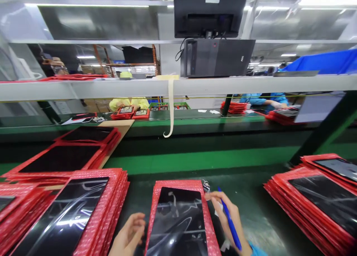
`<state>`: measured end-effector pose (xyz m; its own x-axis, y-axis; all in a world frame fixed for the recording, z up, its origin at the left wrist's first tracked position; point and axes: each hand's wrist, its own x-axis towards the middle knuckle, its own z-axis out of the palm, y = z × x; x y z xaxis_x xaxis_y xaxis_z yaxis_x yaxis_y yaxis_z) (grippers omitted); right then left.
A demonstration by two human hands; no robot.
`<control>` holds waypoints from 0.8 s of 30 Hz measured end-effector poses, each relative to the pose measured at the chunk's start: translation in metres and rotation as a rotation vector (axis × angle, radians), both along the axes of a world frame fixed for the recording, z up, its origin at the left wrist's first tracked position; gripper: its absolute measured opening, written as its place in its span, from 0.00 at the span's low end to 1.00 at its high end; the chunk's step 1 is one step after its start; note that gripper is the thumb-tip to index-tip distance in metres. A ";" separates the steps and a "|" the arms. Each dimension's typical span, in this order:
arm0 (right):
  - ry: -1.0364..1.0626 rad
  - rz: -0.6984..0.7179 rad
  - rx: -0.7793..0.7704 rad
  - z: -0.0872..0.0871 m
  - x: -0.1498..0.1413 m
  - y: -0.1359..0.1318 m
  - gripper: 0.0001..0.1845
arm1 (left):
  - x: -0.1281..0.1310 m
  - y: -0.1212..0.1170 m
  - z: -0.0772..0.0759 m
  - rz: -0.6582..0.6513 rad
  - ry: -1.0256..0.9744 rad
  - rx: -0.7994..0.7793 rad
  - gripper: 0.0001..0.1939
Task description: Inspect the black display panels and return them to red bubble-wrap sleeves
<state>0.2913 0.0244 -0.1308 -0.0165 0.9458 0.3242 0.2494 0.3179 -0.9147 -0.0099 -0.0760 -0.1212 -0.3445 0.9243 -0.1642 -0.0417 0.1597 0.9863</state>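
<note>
A black glossy panel in a red bubble-wrap sleeve (pixel 178 218) lies on the dark bench right in front of me. My left hand (pixel 128 236) rests beside the sleeve's left edge with fingers curled loosely, touching it. My right hand (pixel 227 217) is at the sleeve's right edge and grips a blue pen (pixel 230 220) that points down and to the right. A small silvery piece (pixel 205 185) sits at the sleeve's top right corner, near my right fingertips.
Stacks of red-sleeved panels stand at left (pixel 83 207), far left (pixel 64 155) and right (pixel 315 196). A green conveyor (pixel 200 159) runs across behind. Across it sit a person in yellow (pixel 128 103) and a person in blue (pixel 264 99). A black computer (pixel 217 57) stands on the overhead shelf.
</note>
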 end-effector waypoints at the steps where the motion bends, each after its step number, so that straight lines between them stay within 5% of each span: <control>1: -0.019 0.026 0.004 0.001 -0.003 -0.010 0.13 | 0.000 -0.003 0.000 -0.028 -0.033 -0.027 0.31; 5: -0.065 0.070 0.053 -0.007 -0.018 -0.032 0.13 | 0.009 -0.005 0.002 -0.122 -0.140 -0.103 0.30; 12: -0.251 0.289 0.153 -0.008 -0.029 -0.026 0.09 | 0.009 0.011 0.010 -0.245 -0.187 -0.180 0.24; 19: -0.159 0.367 0.064 -0.003 -0.030 -0.020 0.10 | 0.022 0.020 0.051 -0.260 -0.245 -0.062 0.13; 24: -0.090 0.328 0.039 -0.013 -0.019 -0.017 0.16 | 0.020 0.020 0.068 -0.259 -0.357 -0.077 0.22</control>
